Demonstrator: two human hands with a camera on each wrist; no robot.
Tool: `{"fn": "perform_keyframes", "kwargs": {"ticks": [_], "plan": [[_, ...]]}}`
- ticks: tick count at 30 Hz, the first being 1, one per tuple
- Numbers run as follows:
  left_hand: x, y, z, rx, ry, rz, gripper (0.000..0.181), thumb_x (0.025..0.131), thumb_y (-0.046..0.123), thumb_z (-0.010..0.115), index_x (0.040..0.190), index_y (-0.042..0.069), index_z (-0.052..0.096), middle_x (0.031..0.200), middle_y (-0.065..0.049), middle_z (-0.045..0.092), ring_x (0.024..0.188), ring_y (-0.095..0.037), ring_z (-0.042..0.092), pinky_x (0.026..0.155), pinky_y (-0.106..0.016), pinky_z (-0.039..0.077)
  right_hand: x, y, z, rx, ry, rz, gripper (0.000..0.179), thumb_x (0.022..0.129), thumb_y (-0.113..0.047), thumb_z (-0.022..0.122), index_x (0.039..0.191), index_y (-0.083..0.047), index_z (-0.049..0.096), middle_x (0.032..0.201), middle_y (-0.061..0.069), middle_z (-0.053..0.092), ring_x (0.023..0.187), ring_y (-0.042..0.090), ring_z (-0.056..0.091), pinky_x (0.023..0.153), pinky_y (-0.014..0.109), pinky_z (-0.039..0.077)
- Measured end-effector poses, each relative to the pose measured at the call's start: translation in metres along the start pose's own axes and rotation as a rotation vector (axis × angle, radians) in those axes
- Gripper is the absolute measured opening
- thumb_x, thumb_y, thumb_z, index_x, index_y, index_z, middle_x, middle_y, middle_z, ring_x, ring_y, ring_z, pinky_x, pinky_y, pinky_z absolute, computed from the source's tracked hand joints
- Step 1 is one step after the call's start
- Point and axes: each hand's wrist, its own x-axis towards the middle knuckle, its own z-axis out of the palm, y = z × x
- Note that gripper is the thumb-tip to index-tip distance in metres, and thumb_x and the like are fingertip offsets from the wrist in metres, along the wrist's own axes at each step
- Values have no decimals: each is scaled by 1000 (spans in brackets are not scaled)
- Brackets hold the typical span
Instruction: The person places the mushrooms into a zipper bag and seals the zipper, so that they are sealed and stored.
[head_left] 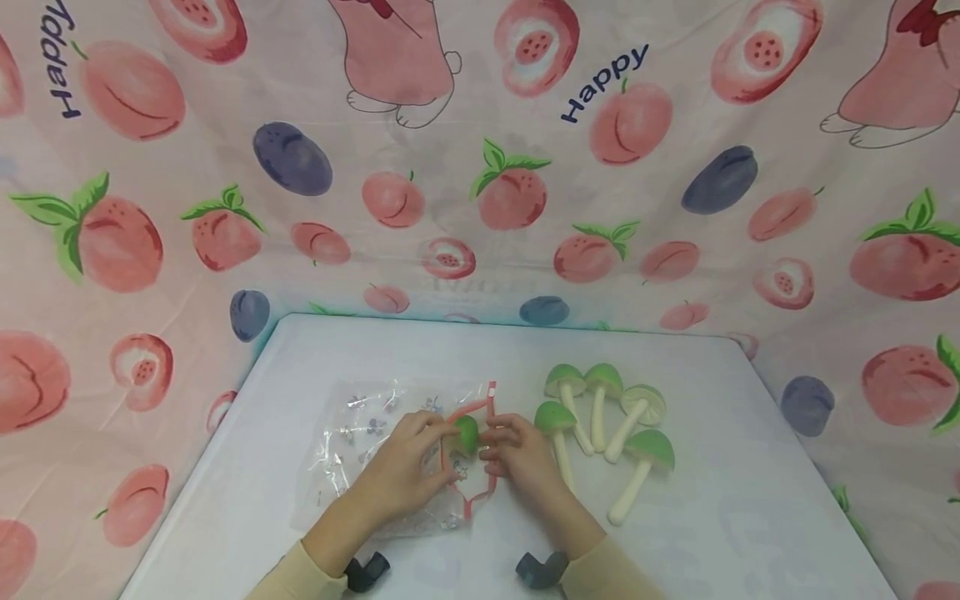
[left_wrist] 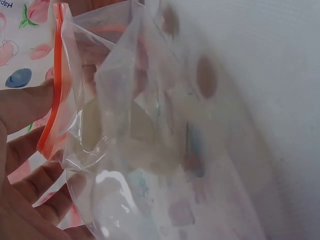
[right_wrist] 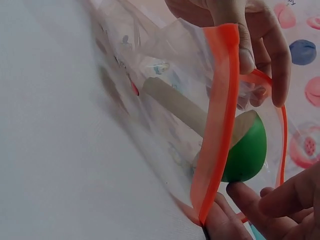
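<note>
A clear zip bag (head_left: 345, 492) with printed figures and an orange-red rim lies on the table, its mouth spread toward the right. My left hand (head_left: 408, 462) grips the rim on the left side, thumb and fingers on the orange strip (left_wrist: 59, 75). At the opposite side of the mouth, my right hand (head_left: 521, 458) has curled fingers on the rim. A toy mushroom (right_wrist: 247, 150) with a green cap sits in the mouth, its pale stem inside the bag. One right fingertip (right_wrist: 240, 192) is right at the cap's edge.
Several more green-capped mushrooms (head_left: 600, 383) lie to the right of the bag, the nearest (head_left: 553, 417) close beside my right hand. The white table (head_left: 225, 500) meets a fruit-printed cloth (head_left: 450, 208) at its back and sides.
</note>
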Motion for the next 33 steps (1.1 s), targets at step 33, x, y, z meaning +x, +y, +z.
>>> {"fn": "perform_keyframes", "kwargs": {"ticks": [33], "plan": [[0, -4, -9, 10, 90, 36, 59, 75, 15, 98, 129, 15, 73, 129, 3, 65, 129, -22, 61, 111, -42, 57, 1, -9, 2, -186, -223, -96, 57, 97, 7, 56, 151, -10, 53, 152, 15, 65, 134, 40, 65, 112, 54, 56]]}}
